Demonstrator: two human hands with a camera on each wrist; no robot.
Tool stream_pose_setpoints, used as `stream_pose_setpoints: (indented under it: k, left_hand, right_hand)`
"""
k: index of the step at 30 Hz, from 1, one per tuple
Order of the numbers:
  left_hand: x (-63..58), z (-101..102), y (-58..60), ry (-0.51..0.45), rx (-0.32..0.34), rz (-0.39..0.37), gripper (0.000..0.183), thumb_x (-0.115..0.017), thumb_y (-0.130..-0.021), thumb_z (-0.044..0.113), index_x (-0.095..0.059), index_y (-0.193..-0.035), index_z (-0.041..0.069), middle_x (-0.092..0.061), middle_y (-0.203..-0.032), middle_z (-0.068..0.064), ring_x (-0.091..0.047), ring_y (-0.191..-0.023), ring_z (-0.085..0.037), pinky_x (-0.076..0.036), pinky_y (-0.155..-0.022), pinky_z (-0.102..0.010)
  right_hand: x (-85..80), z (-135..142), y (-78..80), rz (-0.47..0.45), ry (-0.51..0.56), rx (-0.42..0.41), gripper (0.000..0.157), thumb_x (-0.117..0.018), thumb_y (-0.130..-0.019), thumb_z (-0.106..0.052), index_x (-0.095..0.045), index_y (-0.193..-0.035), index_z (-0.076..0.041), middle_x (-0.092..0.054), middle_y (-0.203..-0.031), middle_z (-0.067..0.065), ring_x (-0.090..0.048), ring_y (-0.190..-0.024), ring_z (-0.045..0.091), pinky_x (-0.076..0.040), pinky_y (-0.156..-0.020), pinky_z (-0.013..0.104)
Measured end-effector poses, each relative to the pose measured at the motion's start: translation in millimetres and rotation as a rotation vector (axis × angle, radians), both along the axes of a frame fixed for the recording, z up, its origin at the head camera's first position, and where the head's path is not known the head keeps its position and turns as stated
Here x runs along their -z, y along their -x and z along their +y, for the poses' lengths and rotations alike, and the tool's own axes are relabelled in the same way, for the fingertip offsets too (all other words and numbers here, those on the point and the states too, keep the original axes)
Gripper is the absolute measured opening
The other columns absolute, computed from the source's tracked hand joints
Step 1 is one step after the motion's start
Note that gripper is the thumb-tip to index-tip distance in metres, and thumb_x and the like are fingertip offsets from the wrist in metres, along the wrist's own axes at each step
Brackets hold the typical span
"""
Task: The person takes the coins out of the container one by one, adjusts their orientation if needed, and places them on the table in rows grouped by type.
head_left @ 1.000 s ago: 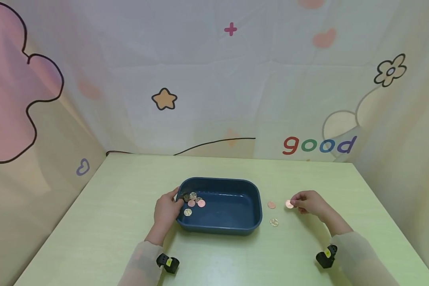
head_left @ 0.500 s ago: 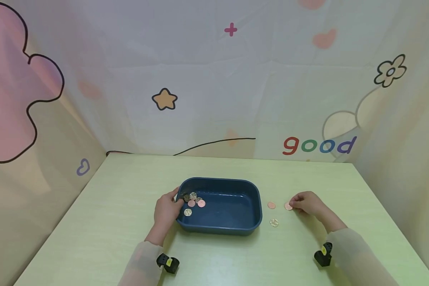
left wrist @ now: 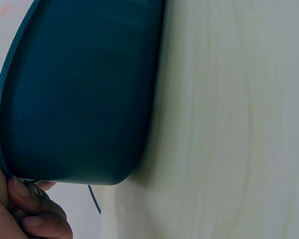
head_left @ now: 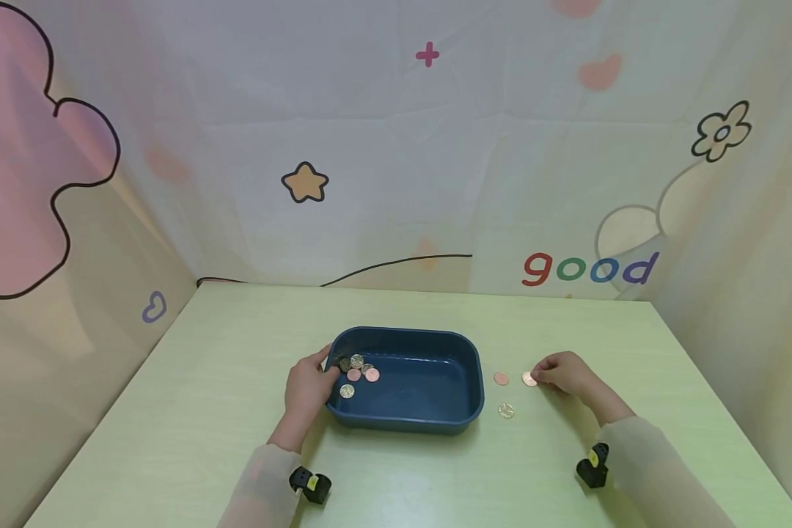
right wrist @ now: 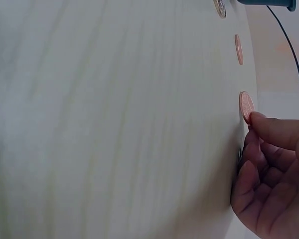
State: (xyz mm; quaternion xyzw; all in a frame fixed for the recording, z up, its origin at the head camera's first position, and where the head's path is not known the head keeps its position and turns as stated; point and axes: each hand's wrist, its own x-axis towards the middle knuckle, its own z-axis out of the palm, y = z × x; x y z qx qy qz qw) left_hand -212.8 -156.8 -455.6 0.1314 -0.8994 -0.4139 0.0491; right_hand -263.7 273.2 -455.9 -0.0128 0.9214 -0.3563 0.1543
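My left hand (head_left: 309, 389) grips the left end of a dark blue plastic tray (head_left: 429, 425), thumb over the rim; in the left wrist view the fingers (left wrist: 45, 204) are curled at the tray's corner. Several gold- and copper-coloured coins (head_left: 372, 375) lie inside, gathered at that end. To the right of the tray, my right hand (head_left: 566, 374) pinches a copper-coloured coin (head_left: 529, 379) by its edge. The right wrist view shows that coin (right wrist: 246, 106) low over the table, the thumb against it and the other fingers curled below.
Between the tray and my right hand lies another copper-coloured coin (head_left: 501, 378), with a gold-coloured coin (head_left: 506, 411) nearer me. The pale wood table (head_left: 251, 323) ends at a printed cloth backdrop (head_left: 383, 183). Each wrist wears a small black camera (head_left: 592, 466).
My right hand has moved slightly left with the copper-coloured coin, closer to the tray. The left hand, the tray and the other coins have stayed put.
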Motion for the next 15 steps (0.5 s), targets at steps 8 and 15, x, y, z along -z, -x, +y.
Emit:
stream_pose_setpoints:
  k: [8, 15]
  left_hand:
    - [-0.5, 0.1, -0.5, -0.002, -0.008, 0.005, 0.055, -0.059, -0.086, 0.01, -0.06, -0.141, 0.003, -0.038, -0.062, 0.002, -0.034, -0.054, -0.012, -0.026, -0.051, -0.025]
    - [-0.4, 0.2, -0.4, 0.001, 0.003, 0.008, 0.055, -0.059, -0.086, 0.01, -0.06, -0.141, 0.002, -0.037, -0.061, 0.003, -0.033, -0.053, -0.012, -0.026, -0.05, -0.025]
  right_hand:
    - [-0.5, -3.9, 2.7, 0.016, -0.036, -0.001, 0.02, -0.065, -0.095, -0.011, -0.072, -0.097, 0.008, -0.054, -0.073, -0.002, -0.047, -0.065, 0.013, -0.041, -0.061, 0.027]
    - [1.7, -5.8, 3.5, 0.036, -0.049, -0.004, 0.019, -0.066, -0.094, -0.01, -0.071, -0.094, 0.009, -0.053, -0.071, -0.002, -0.046, -0.064, 0.012, -0.04, -0.06, 0.027]
